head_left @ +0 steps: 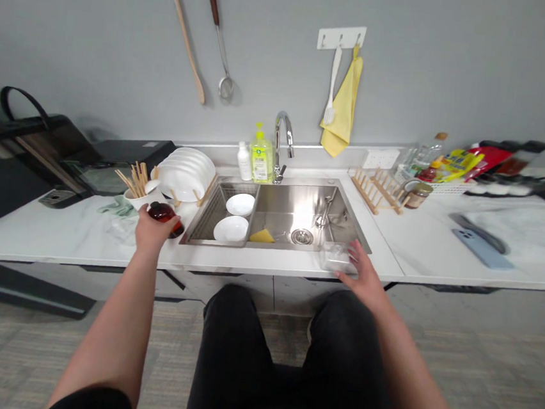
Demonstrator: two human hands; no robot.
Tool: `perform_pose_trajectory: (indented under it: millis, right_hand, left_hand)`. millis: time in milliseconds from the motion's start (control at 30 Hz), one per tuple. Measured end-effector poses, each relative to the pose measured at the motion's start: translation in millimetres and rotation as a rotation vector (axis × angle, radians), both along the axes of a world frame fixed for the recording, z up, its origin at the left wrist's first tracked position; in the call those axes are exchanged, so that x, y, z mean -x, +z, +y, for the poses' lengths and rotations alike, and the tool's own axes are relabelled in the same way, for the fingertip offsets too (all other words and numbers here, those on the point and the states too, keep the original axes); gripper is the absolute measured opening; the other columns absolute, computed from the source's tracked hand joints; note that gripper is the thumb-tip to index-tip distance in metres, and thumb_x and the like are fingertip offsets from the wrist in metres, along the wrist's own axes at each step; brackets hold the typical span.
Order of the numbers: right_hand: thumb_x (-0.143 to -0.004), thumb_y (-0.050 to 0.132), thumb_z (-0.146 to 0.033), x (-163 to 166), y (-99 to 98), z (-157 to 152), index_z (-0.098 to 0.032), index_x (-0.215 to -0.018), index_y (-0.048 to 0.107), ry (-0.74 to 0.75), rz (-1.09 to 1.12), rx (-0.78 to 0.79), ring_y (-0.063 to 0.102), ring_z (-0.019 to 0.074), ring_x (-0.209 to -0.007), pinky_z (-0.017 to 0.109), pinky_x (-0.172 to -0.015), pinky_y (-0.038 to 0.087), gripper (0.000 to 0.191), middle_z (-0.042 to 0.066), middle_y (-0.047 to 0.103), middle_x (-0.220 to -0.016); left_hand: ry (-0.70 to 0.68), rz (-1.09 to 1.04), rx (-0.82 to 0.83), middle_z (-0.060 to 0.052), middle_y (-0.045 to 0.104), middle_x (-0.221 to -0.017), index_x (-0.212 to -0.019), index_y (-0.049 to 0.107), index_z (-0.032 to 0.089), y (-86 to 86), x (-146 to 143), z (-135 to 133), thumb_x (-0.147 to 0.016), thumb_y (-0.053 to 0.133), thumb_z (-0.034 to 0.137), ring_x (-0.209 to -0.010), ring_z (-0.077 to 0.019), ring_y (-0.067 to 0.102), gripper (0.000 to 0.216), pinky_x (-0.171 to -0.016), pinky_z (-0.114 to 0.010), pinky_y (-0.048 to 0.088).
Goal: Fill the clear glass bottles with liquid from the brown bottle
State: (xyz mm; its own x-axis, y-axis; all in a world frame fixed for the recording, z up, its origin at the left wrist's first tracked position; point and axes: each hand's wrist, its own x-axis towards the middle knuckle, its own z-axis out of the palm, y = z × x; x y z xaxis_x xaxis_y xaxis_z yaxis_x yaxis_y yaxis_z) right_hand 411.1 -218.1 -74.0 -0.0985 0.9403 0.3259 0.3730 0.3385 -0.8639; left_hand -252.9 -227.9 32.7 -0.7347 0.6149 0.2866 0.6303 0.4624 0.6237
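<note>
amber bottle (162, 212), dark-topped | left of sink (286, 206) || clear container (333, 257) | by sink's front rim

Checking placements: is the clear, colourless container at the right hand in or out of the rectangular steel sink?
Out: the container shows over the sink's near rim and white counter; held or resting, cannot tell.

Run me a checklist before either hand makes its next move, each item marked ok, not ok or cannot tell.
1. Left hand around the dark red bottle: ok.
2. Right hand firmly gripping the clear container: cannot tell; blurred.
3. Both hands free: not ok; each is at an object.
4. Faucet not running: ok; no stream shows.
5. Two white bowls apart from both hands: ok, inside the sink.
</note>
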Motion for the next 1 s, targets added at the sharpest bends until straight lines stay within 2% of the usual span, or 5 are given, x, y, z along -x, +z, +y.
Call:
perform_pose_trajectory:
  millis: [200,333,467,600,1000]
  right_hand:
    - [-0.102,0.078,-0.047,-3.7,19.7,-54.7,-0.029,-0.139,0.077,-0.342,0.036,-0.279,0.078,0.0377,-0.119,0.062,-0.111,0.066,0.042,0.015,0.079,-0.131]
    - [-0.103,0.075,-0.037,31.9,35.9,-96.9,-0.030,-0.107,0.083,-0.089,-0.020,-0.205,0.078,0.0333,-0.090,0.054,-0.091,0.069,0.011,0.009,0.080,-0.095]
    - [-0.094,0.090,-0.034,94.4,57.2,-122.4,-0.033,-0.147,0.077,0.289,-0.050,-0.093,0.079,0.0399,-0.127,0.063,-0.115,0.064,0.055,0.013,0.084,-0.137]
    - [-0.073,0.109,-0.044,144.1,71.8,-136.5,-0.034,-0.183,0.039,0.492,0.093,0.029,0.056,0.0458,-0.166,0.067,-0.138,0.046,0.131,0.018,0.049,-0.185]
    - [-0.068,0.100,-0.025,122.9,85.7,-172.1,-0.026,-0.152,0.068,0.576,0.241,-0.052,0.079,0.0384,-0.135,0.054,-0.122,0.060,0.090,0.013,0.080,-0.148]
  left_hand:
    - [0.059,0.039,-0.081,-0.016,0.078,-0.146,-0.158,0.063,0.018,7.0,-30.5,-24.2,-0.074,0.099,0.058,-0.135,-0.0423,0.075,0.099,-0.120,-0.057,0.058]
    - [-0.006,-0.011,-0.266,-0.014,0.080,-0.146,-0.160,0.067,0.023,12.6,-94.0,-71.2,-0.070,0.100,0.065,-0.131,-0.0398,0.078,0.104,-0.118,-0.054,0.062]
    - [-0.445,-0.174,-0.267,-0.015,0.083,-0.140,-0.156,0.070,0.024,14.7,-188.3,-121.8,-0.073,0.102,0.058,-0.122,-0.0376,0.082,0.095,-0.114,-0.055,0.065]
    - [-0.847,-0.201,-0.218,-0.014,0.084,-0.138,-0.151,0.073,0.030,12.7,-278.6,-162.2,-0.071,0.107,0.039,-0.123,-0.0392,0.083,0.087,-0.111,-0.058,0.067]
    - [-1.415,-0.612,-0.187,-0.011,0.071,-0.168,-0.181,0.047,0.035,41.5,-306.0,-197.8,-0.118,0.065,0.038,-0.158,-0.0322,0.066,0.065,-0.139,-0.055,0.046]
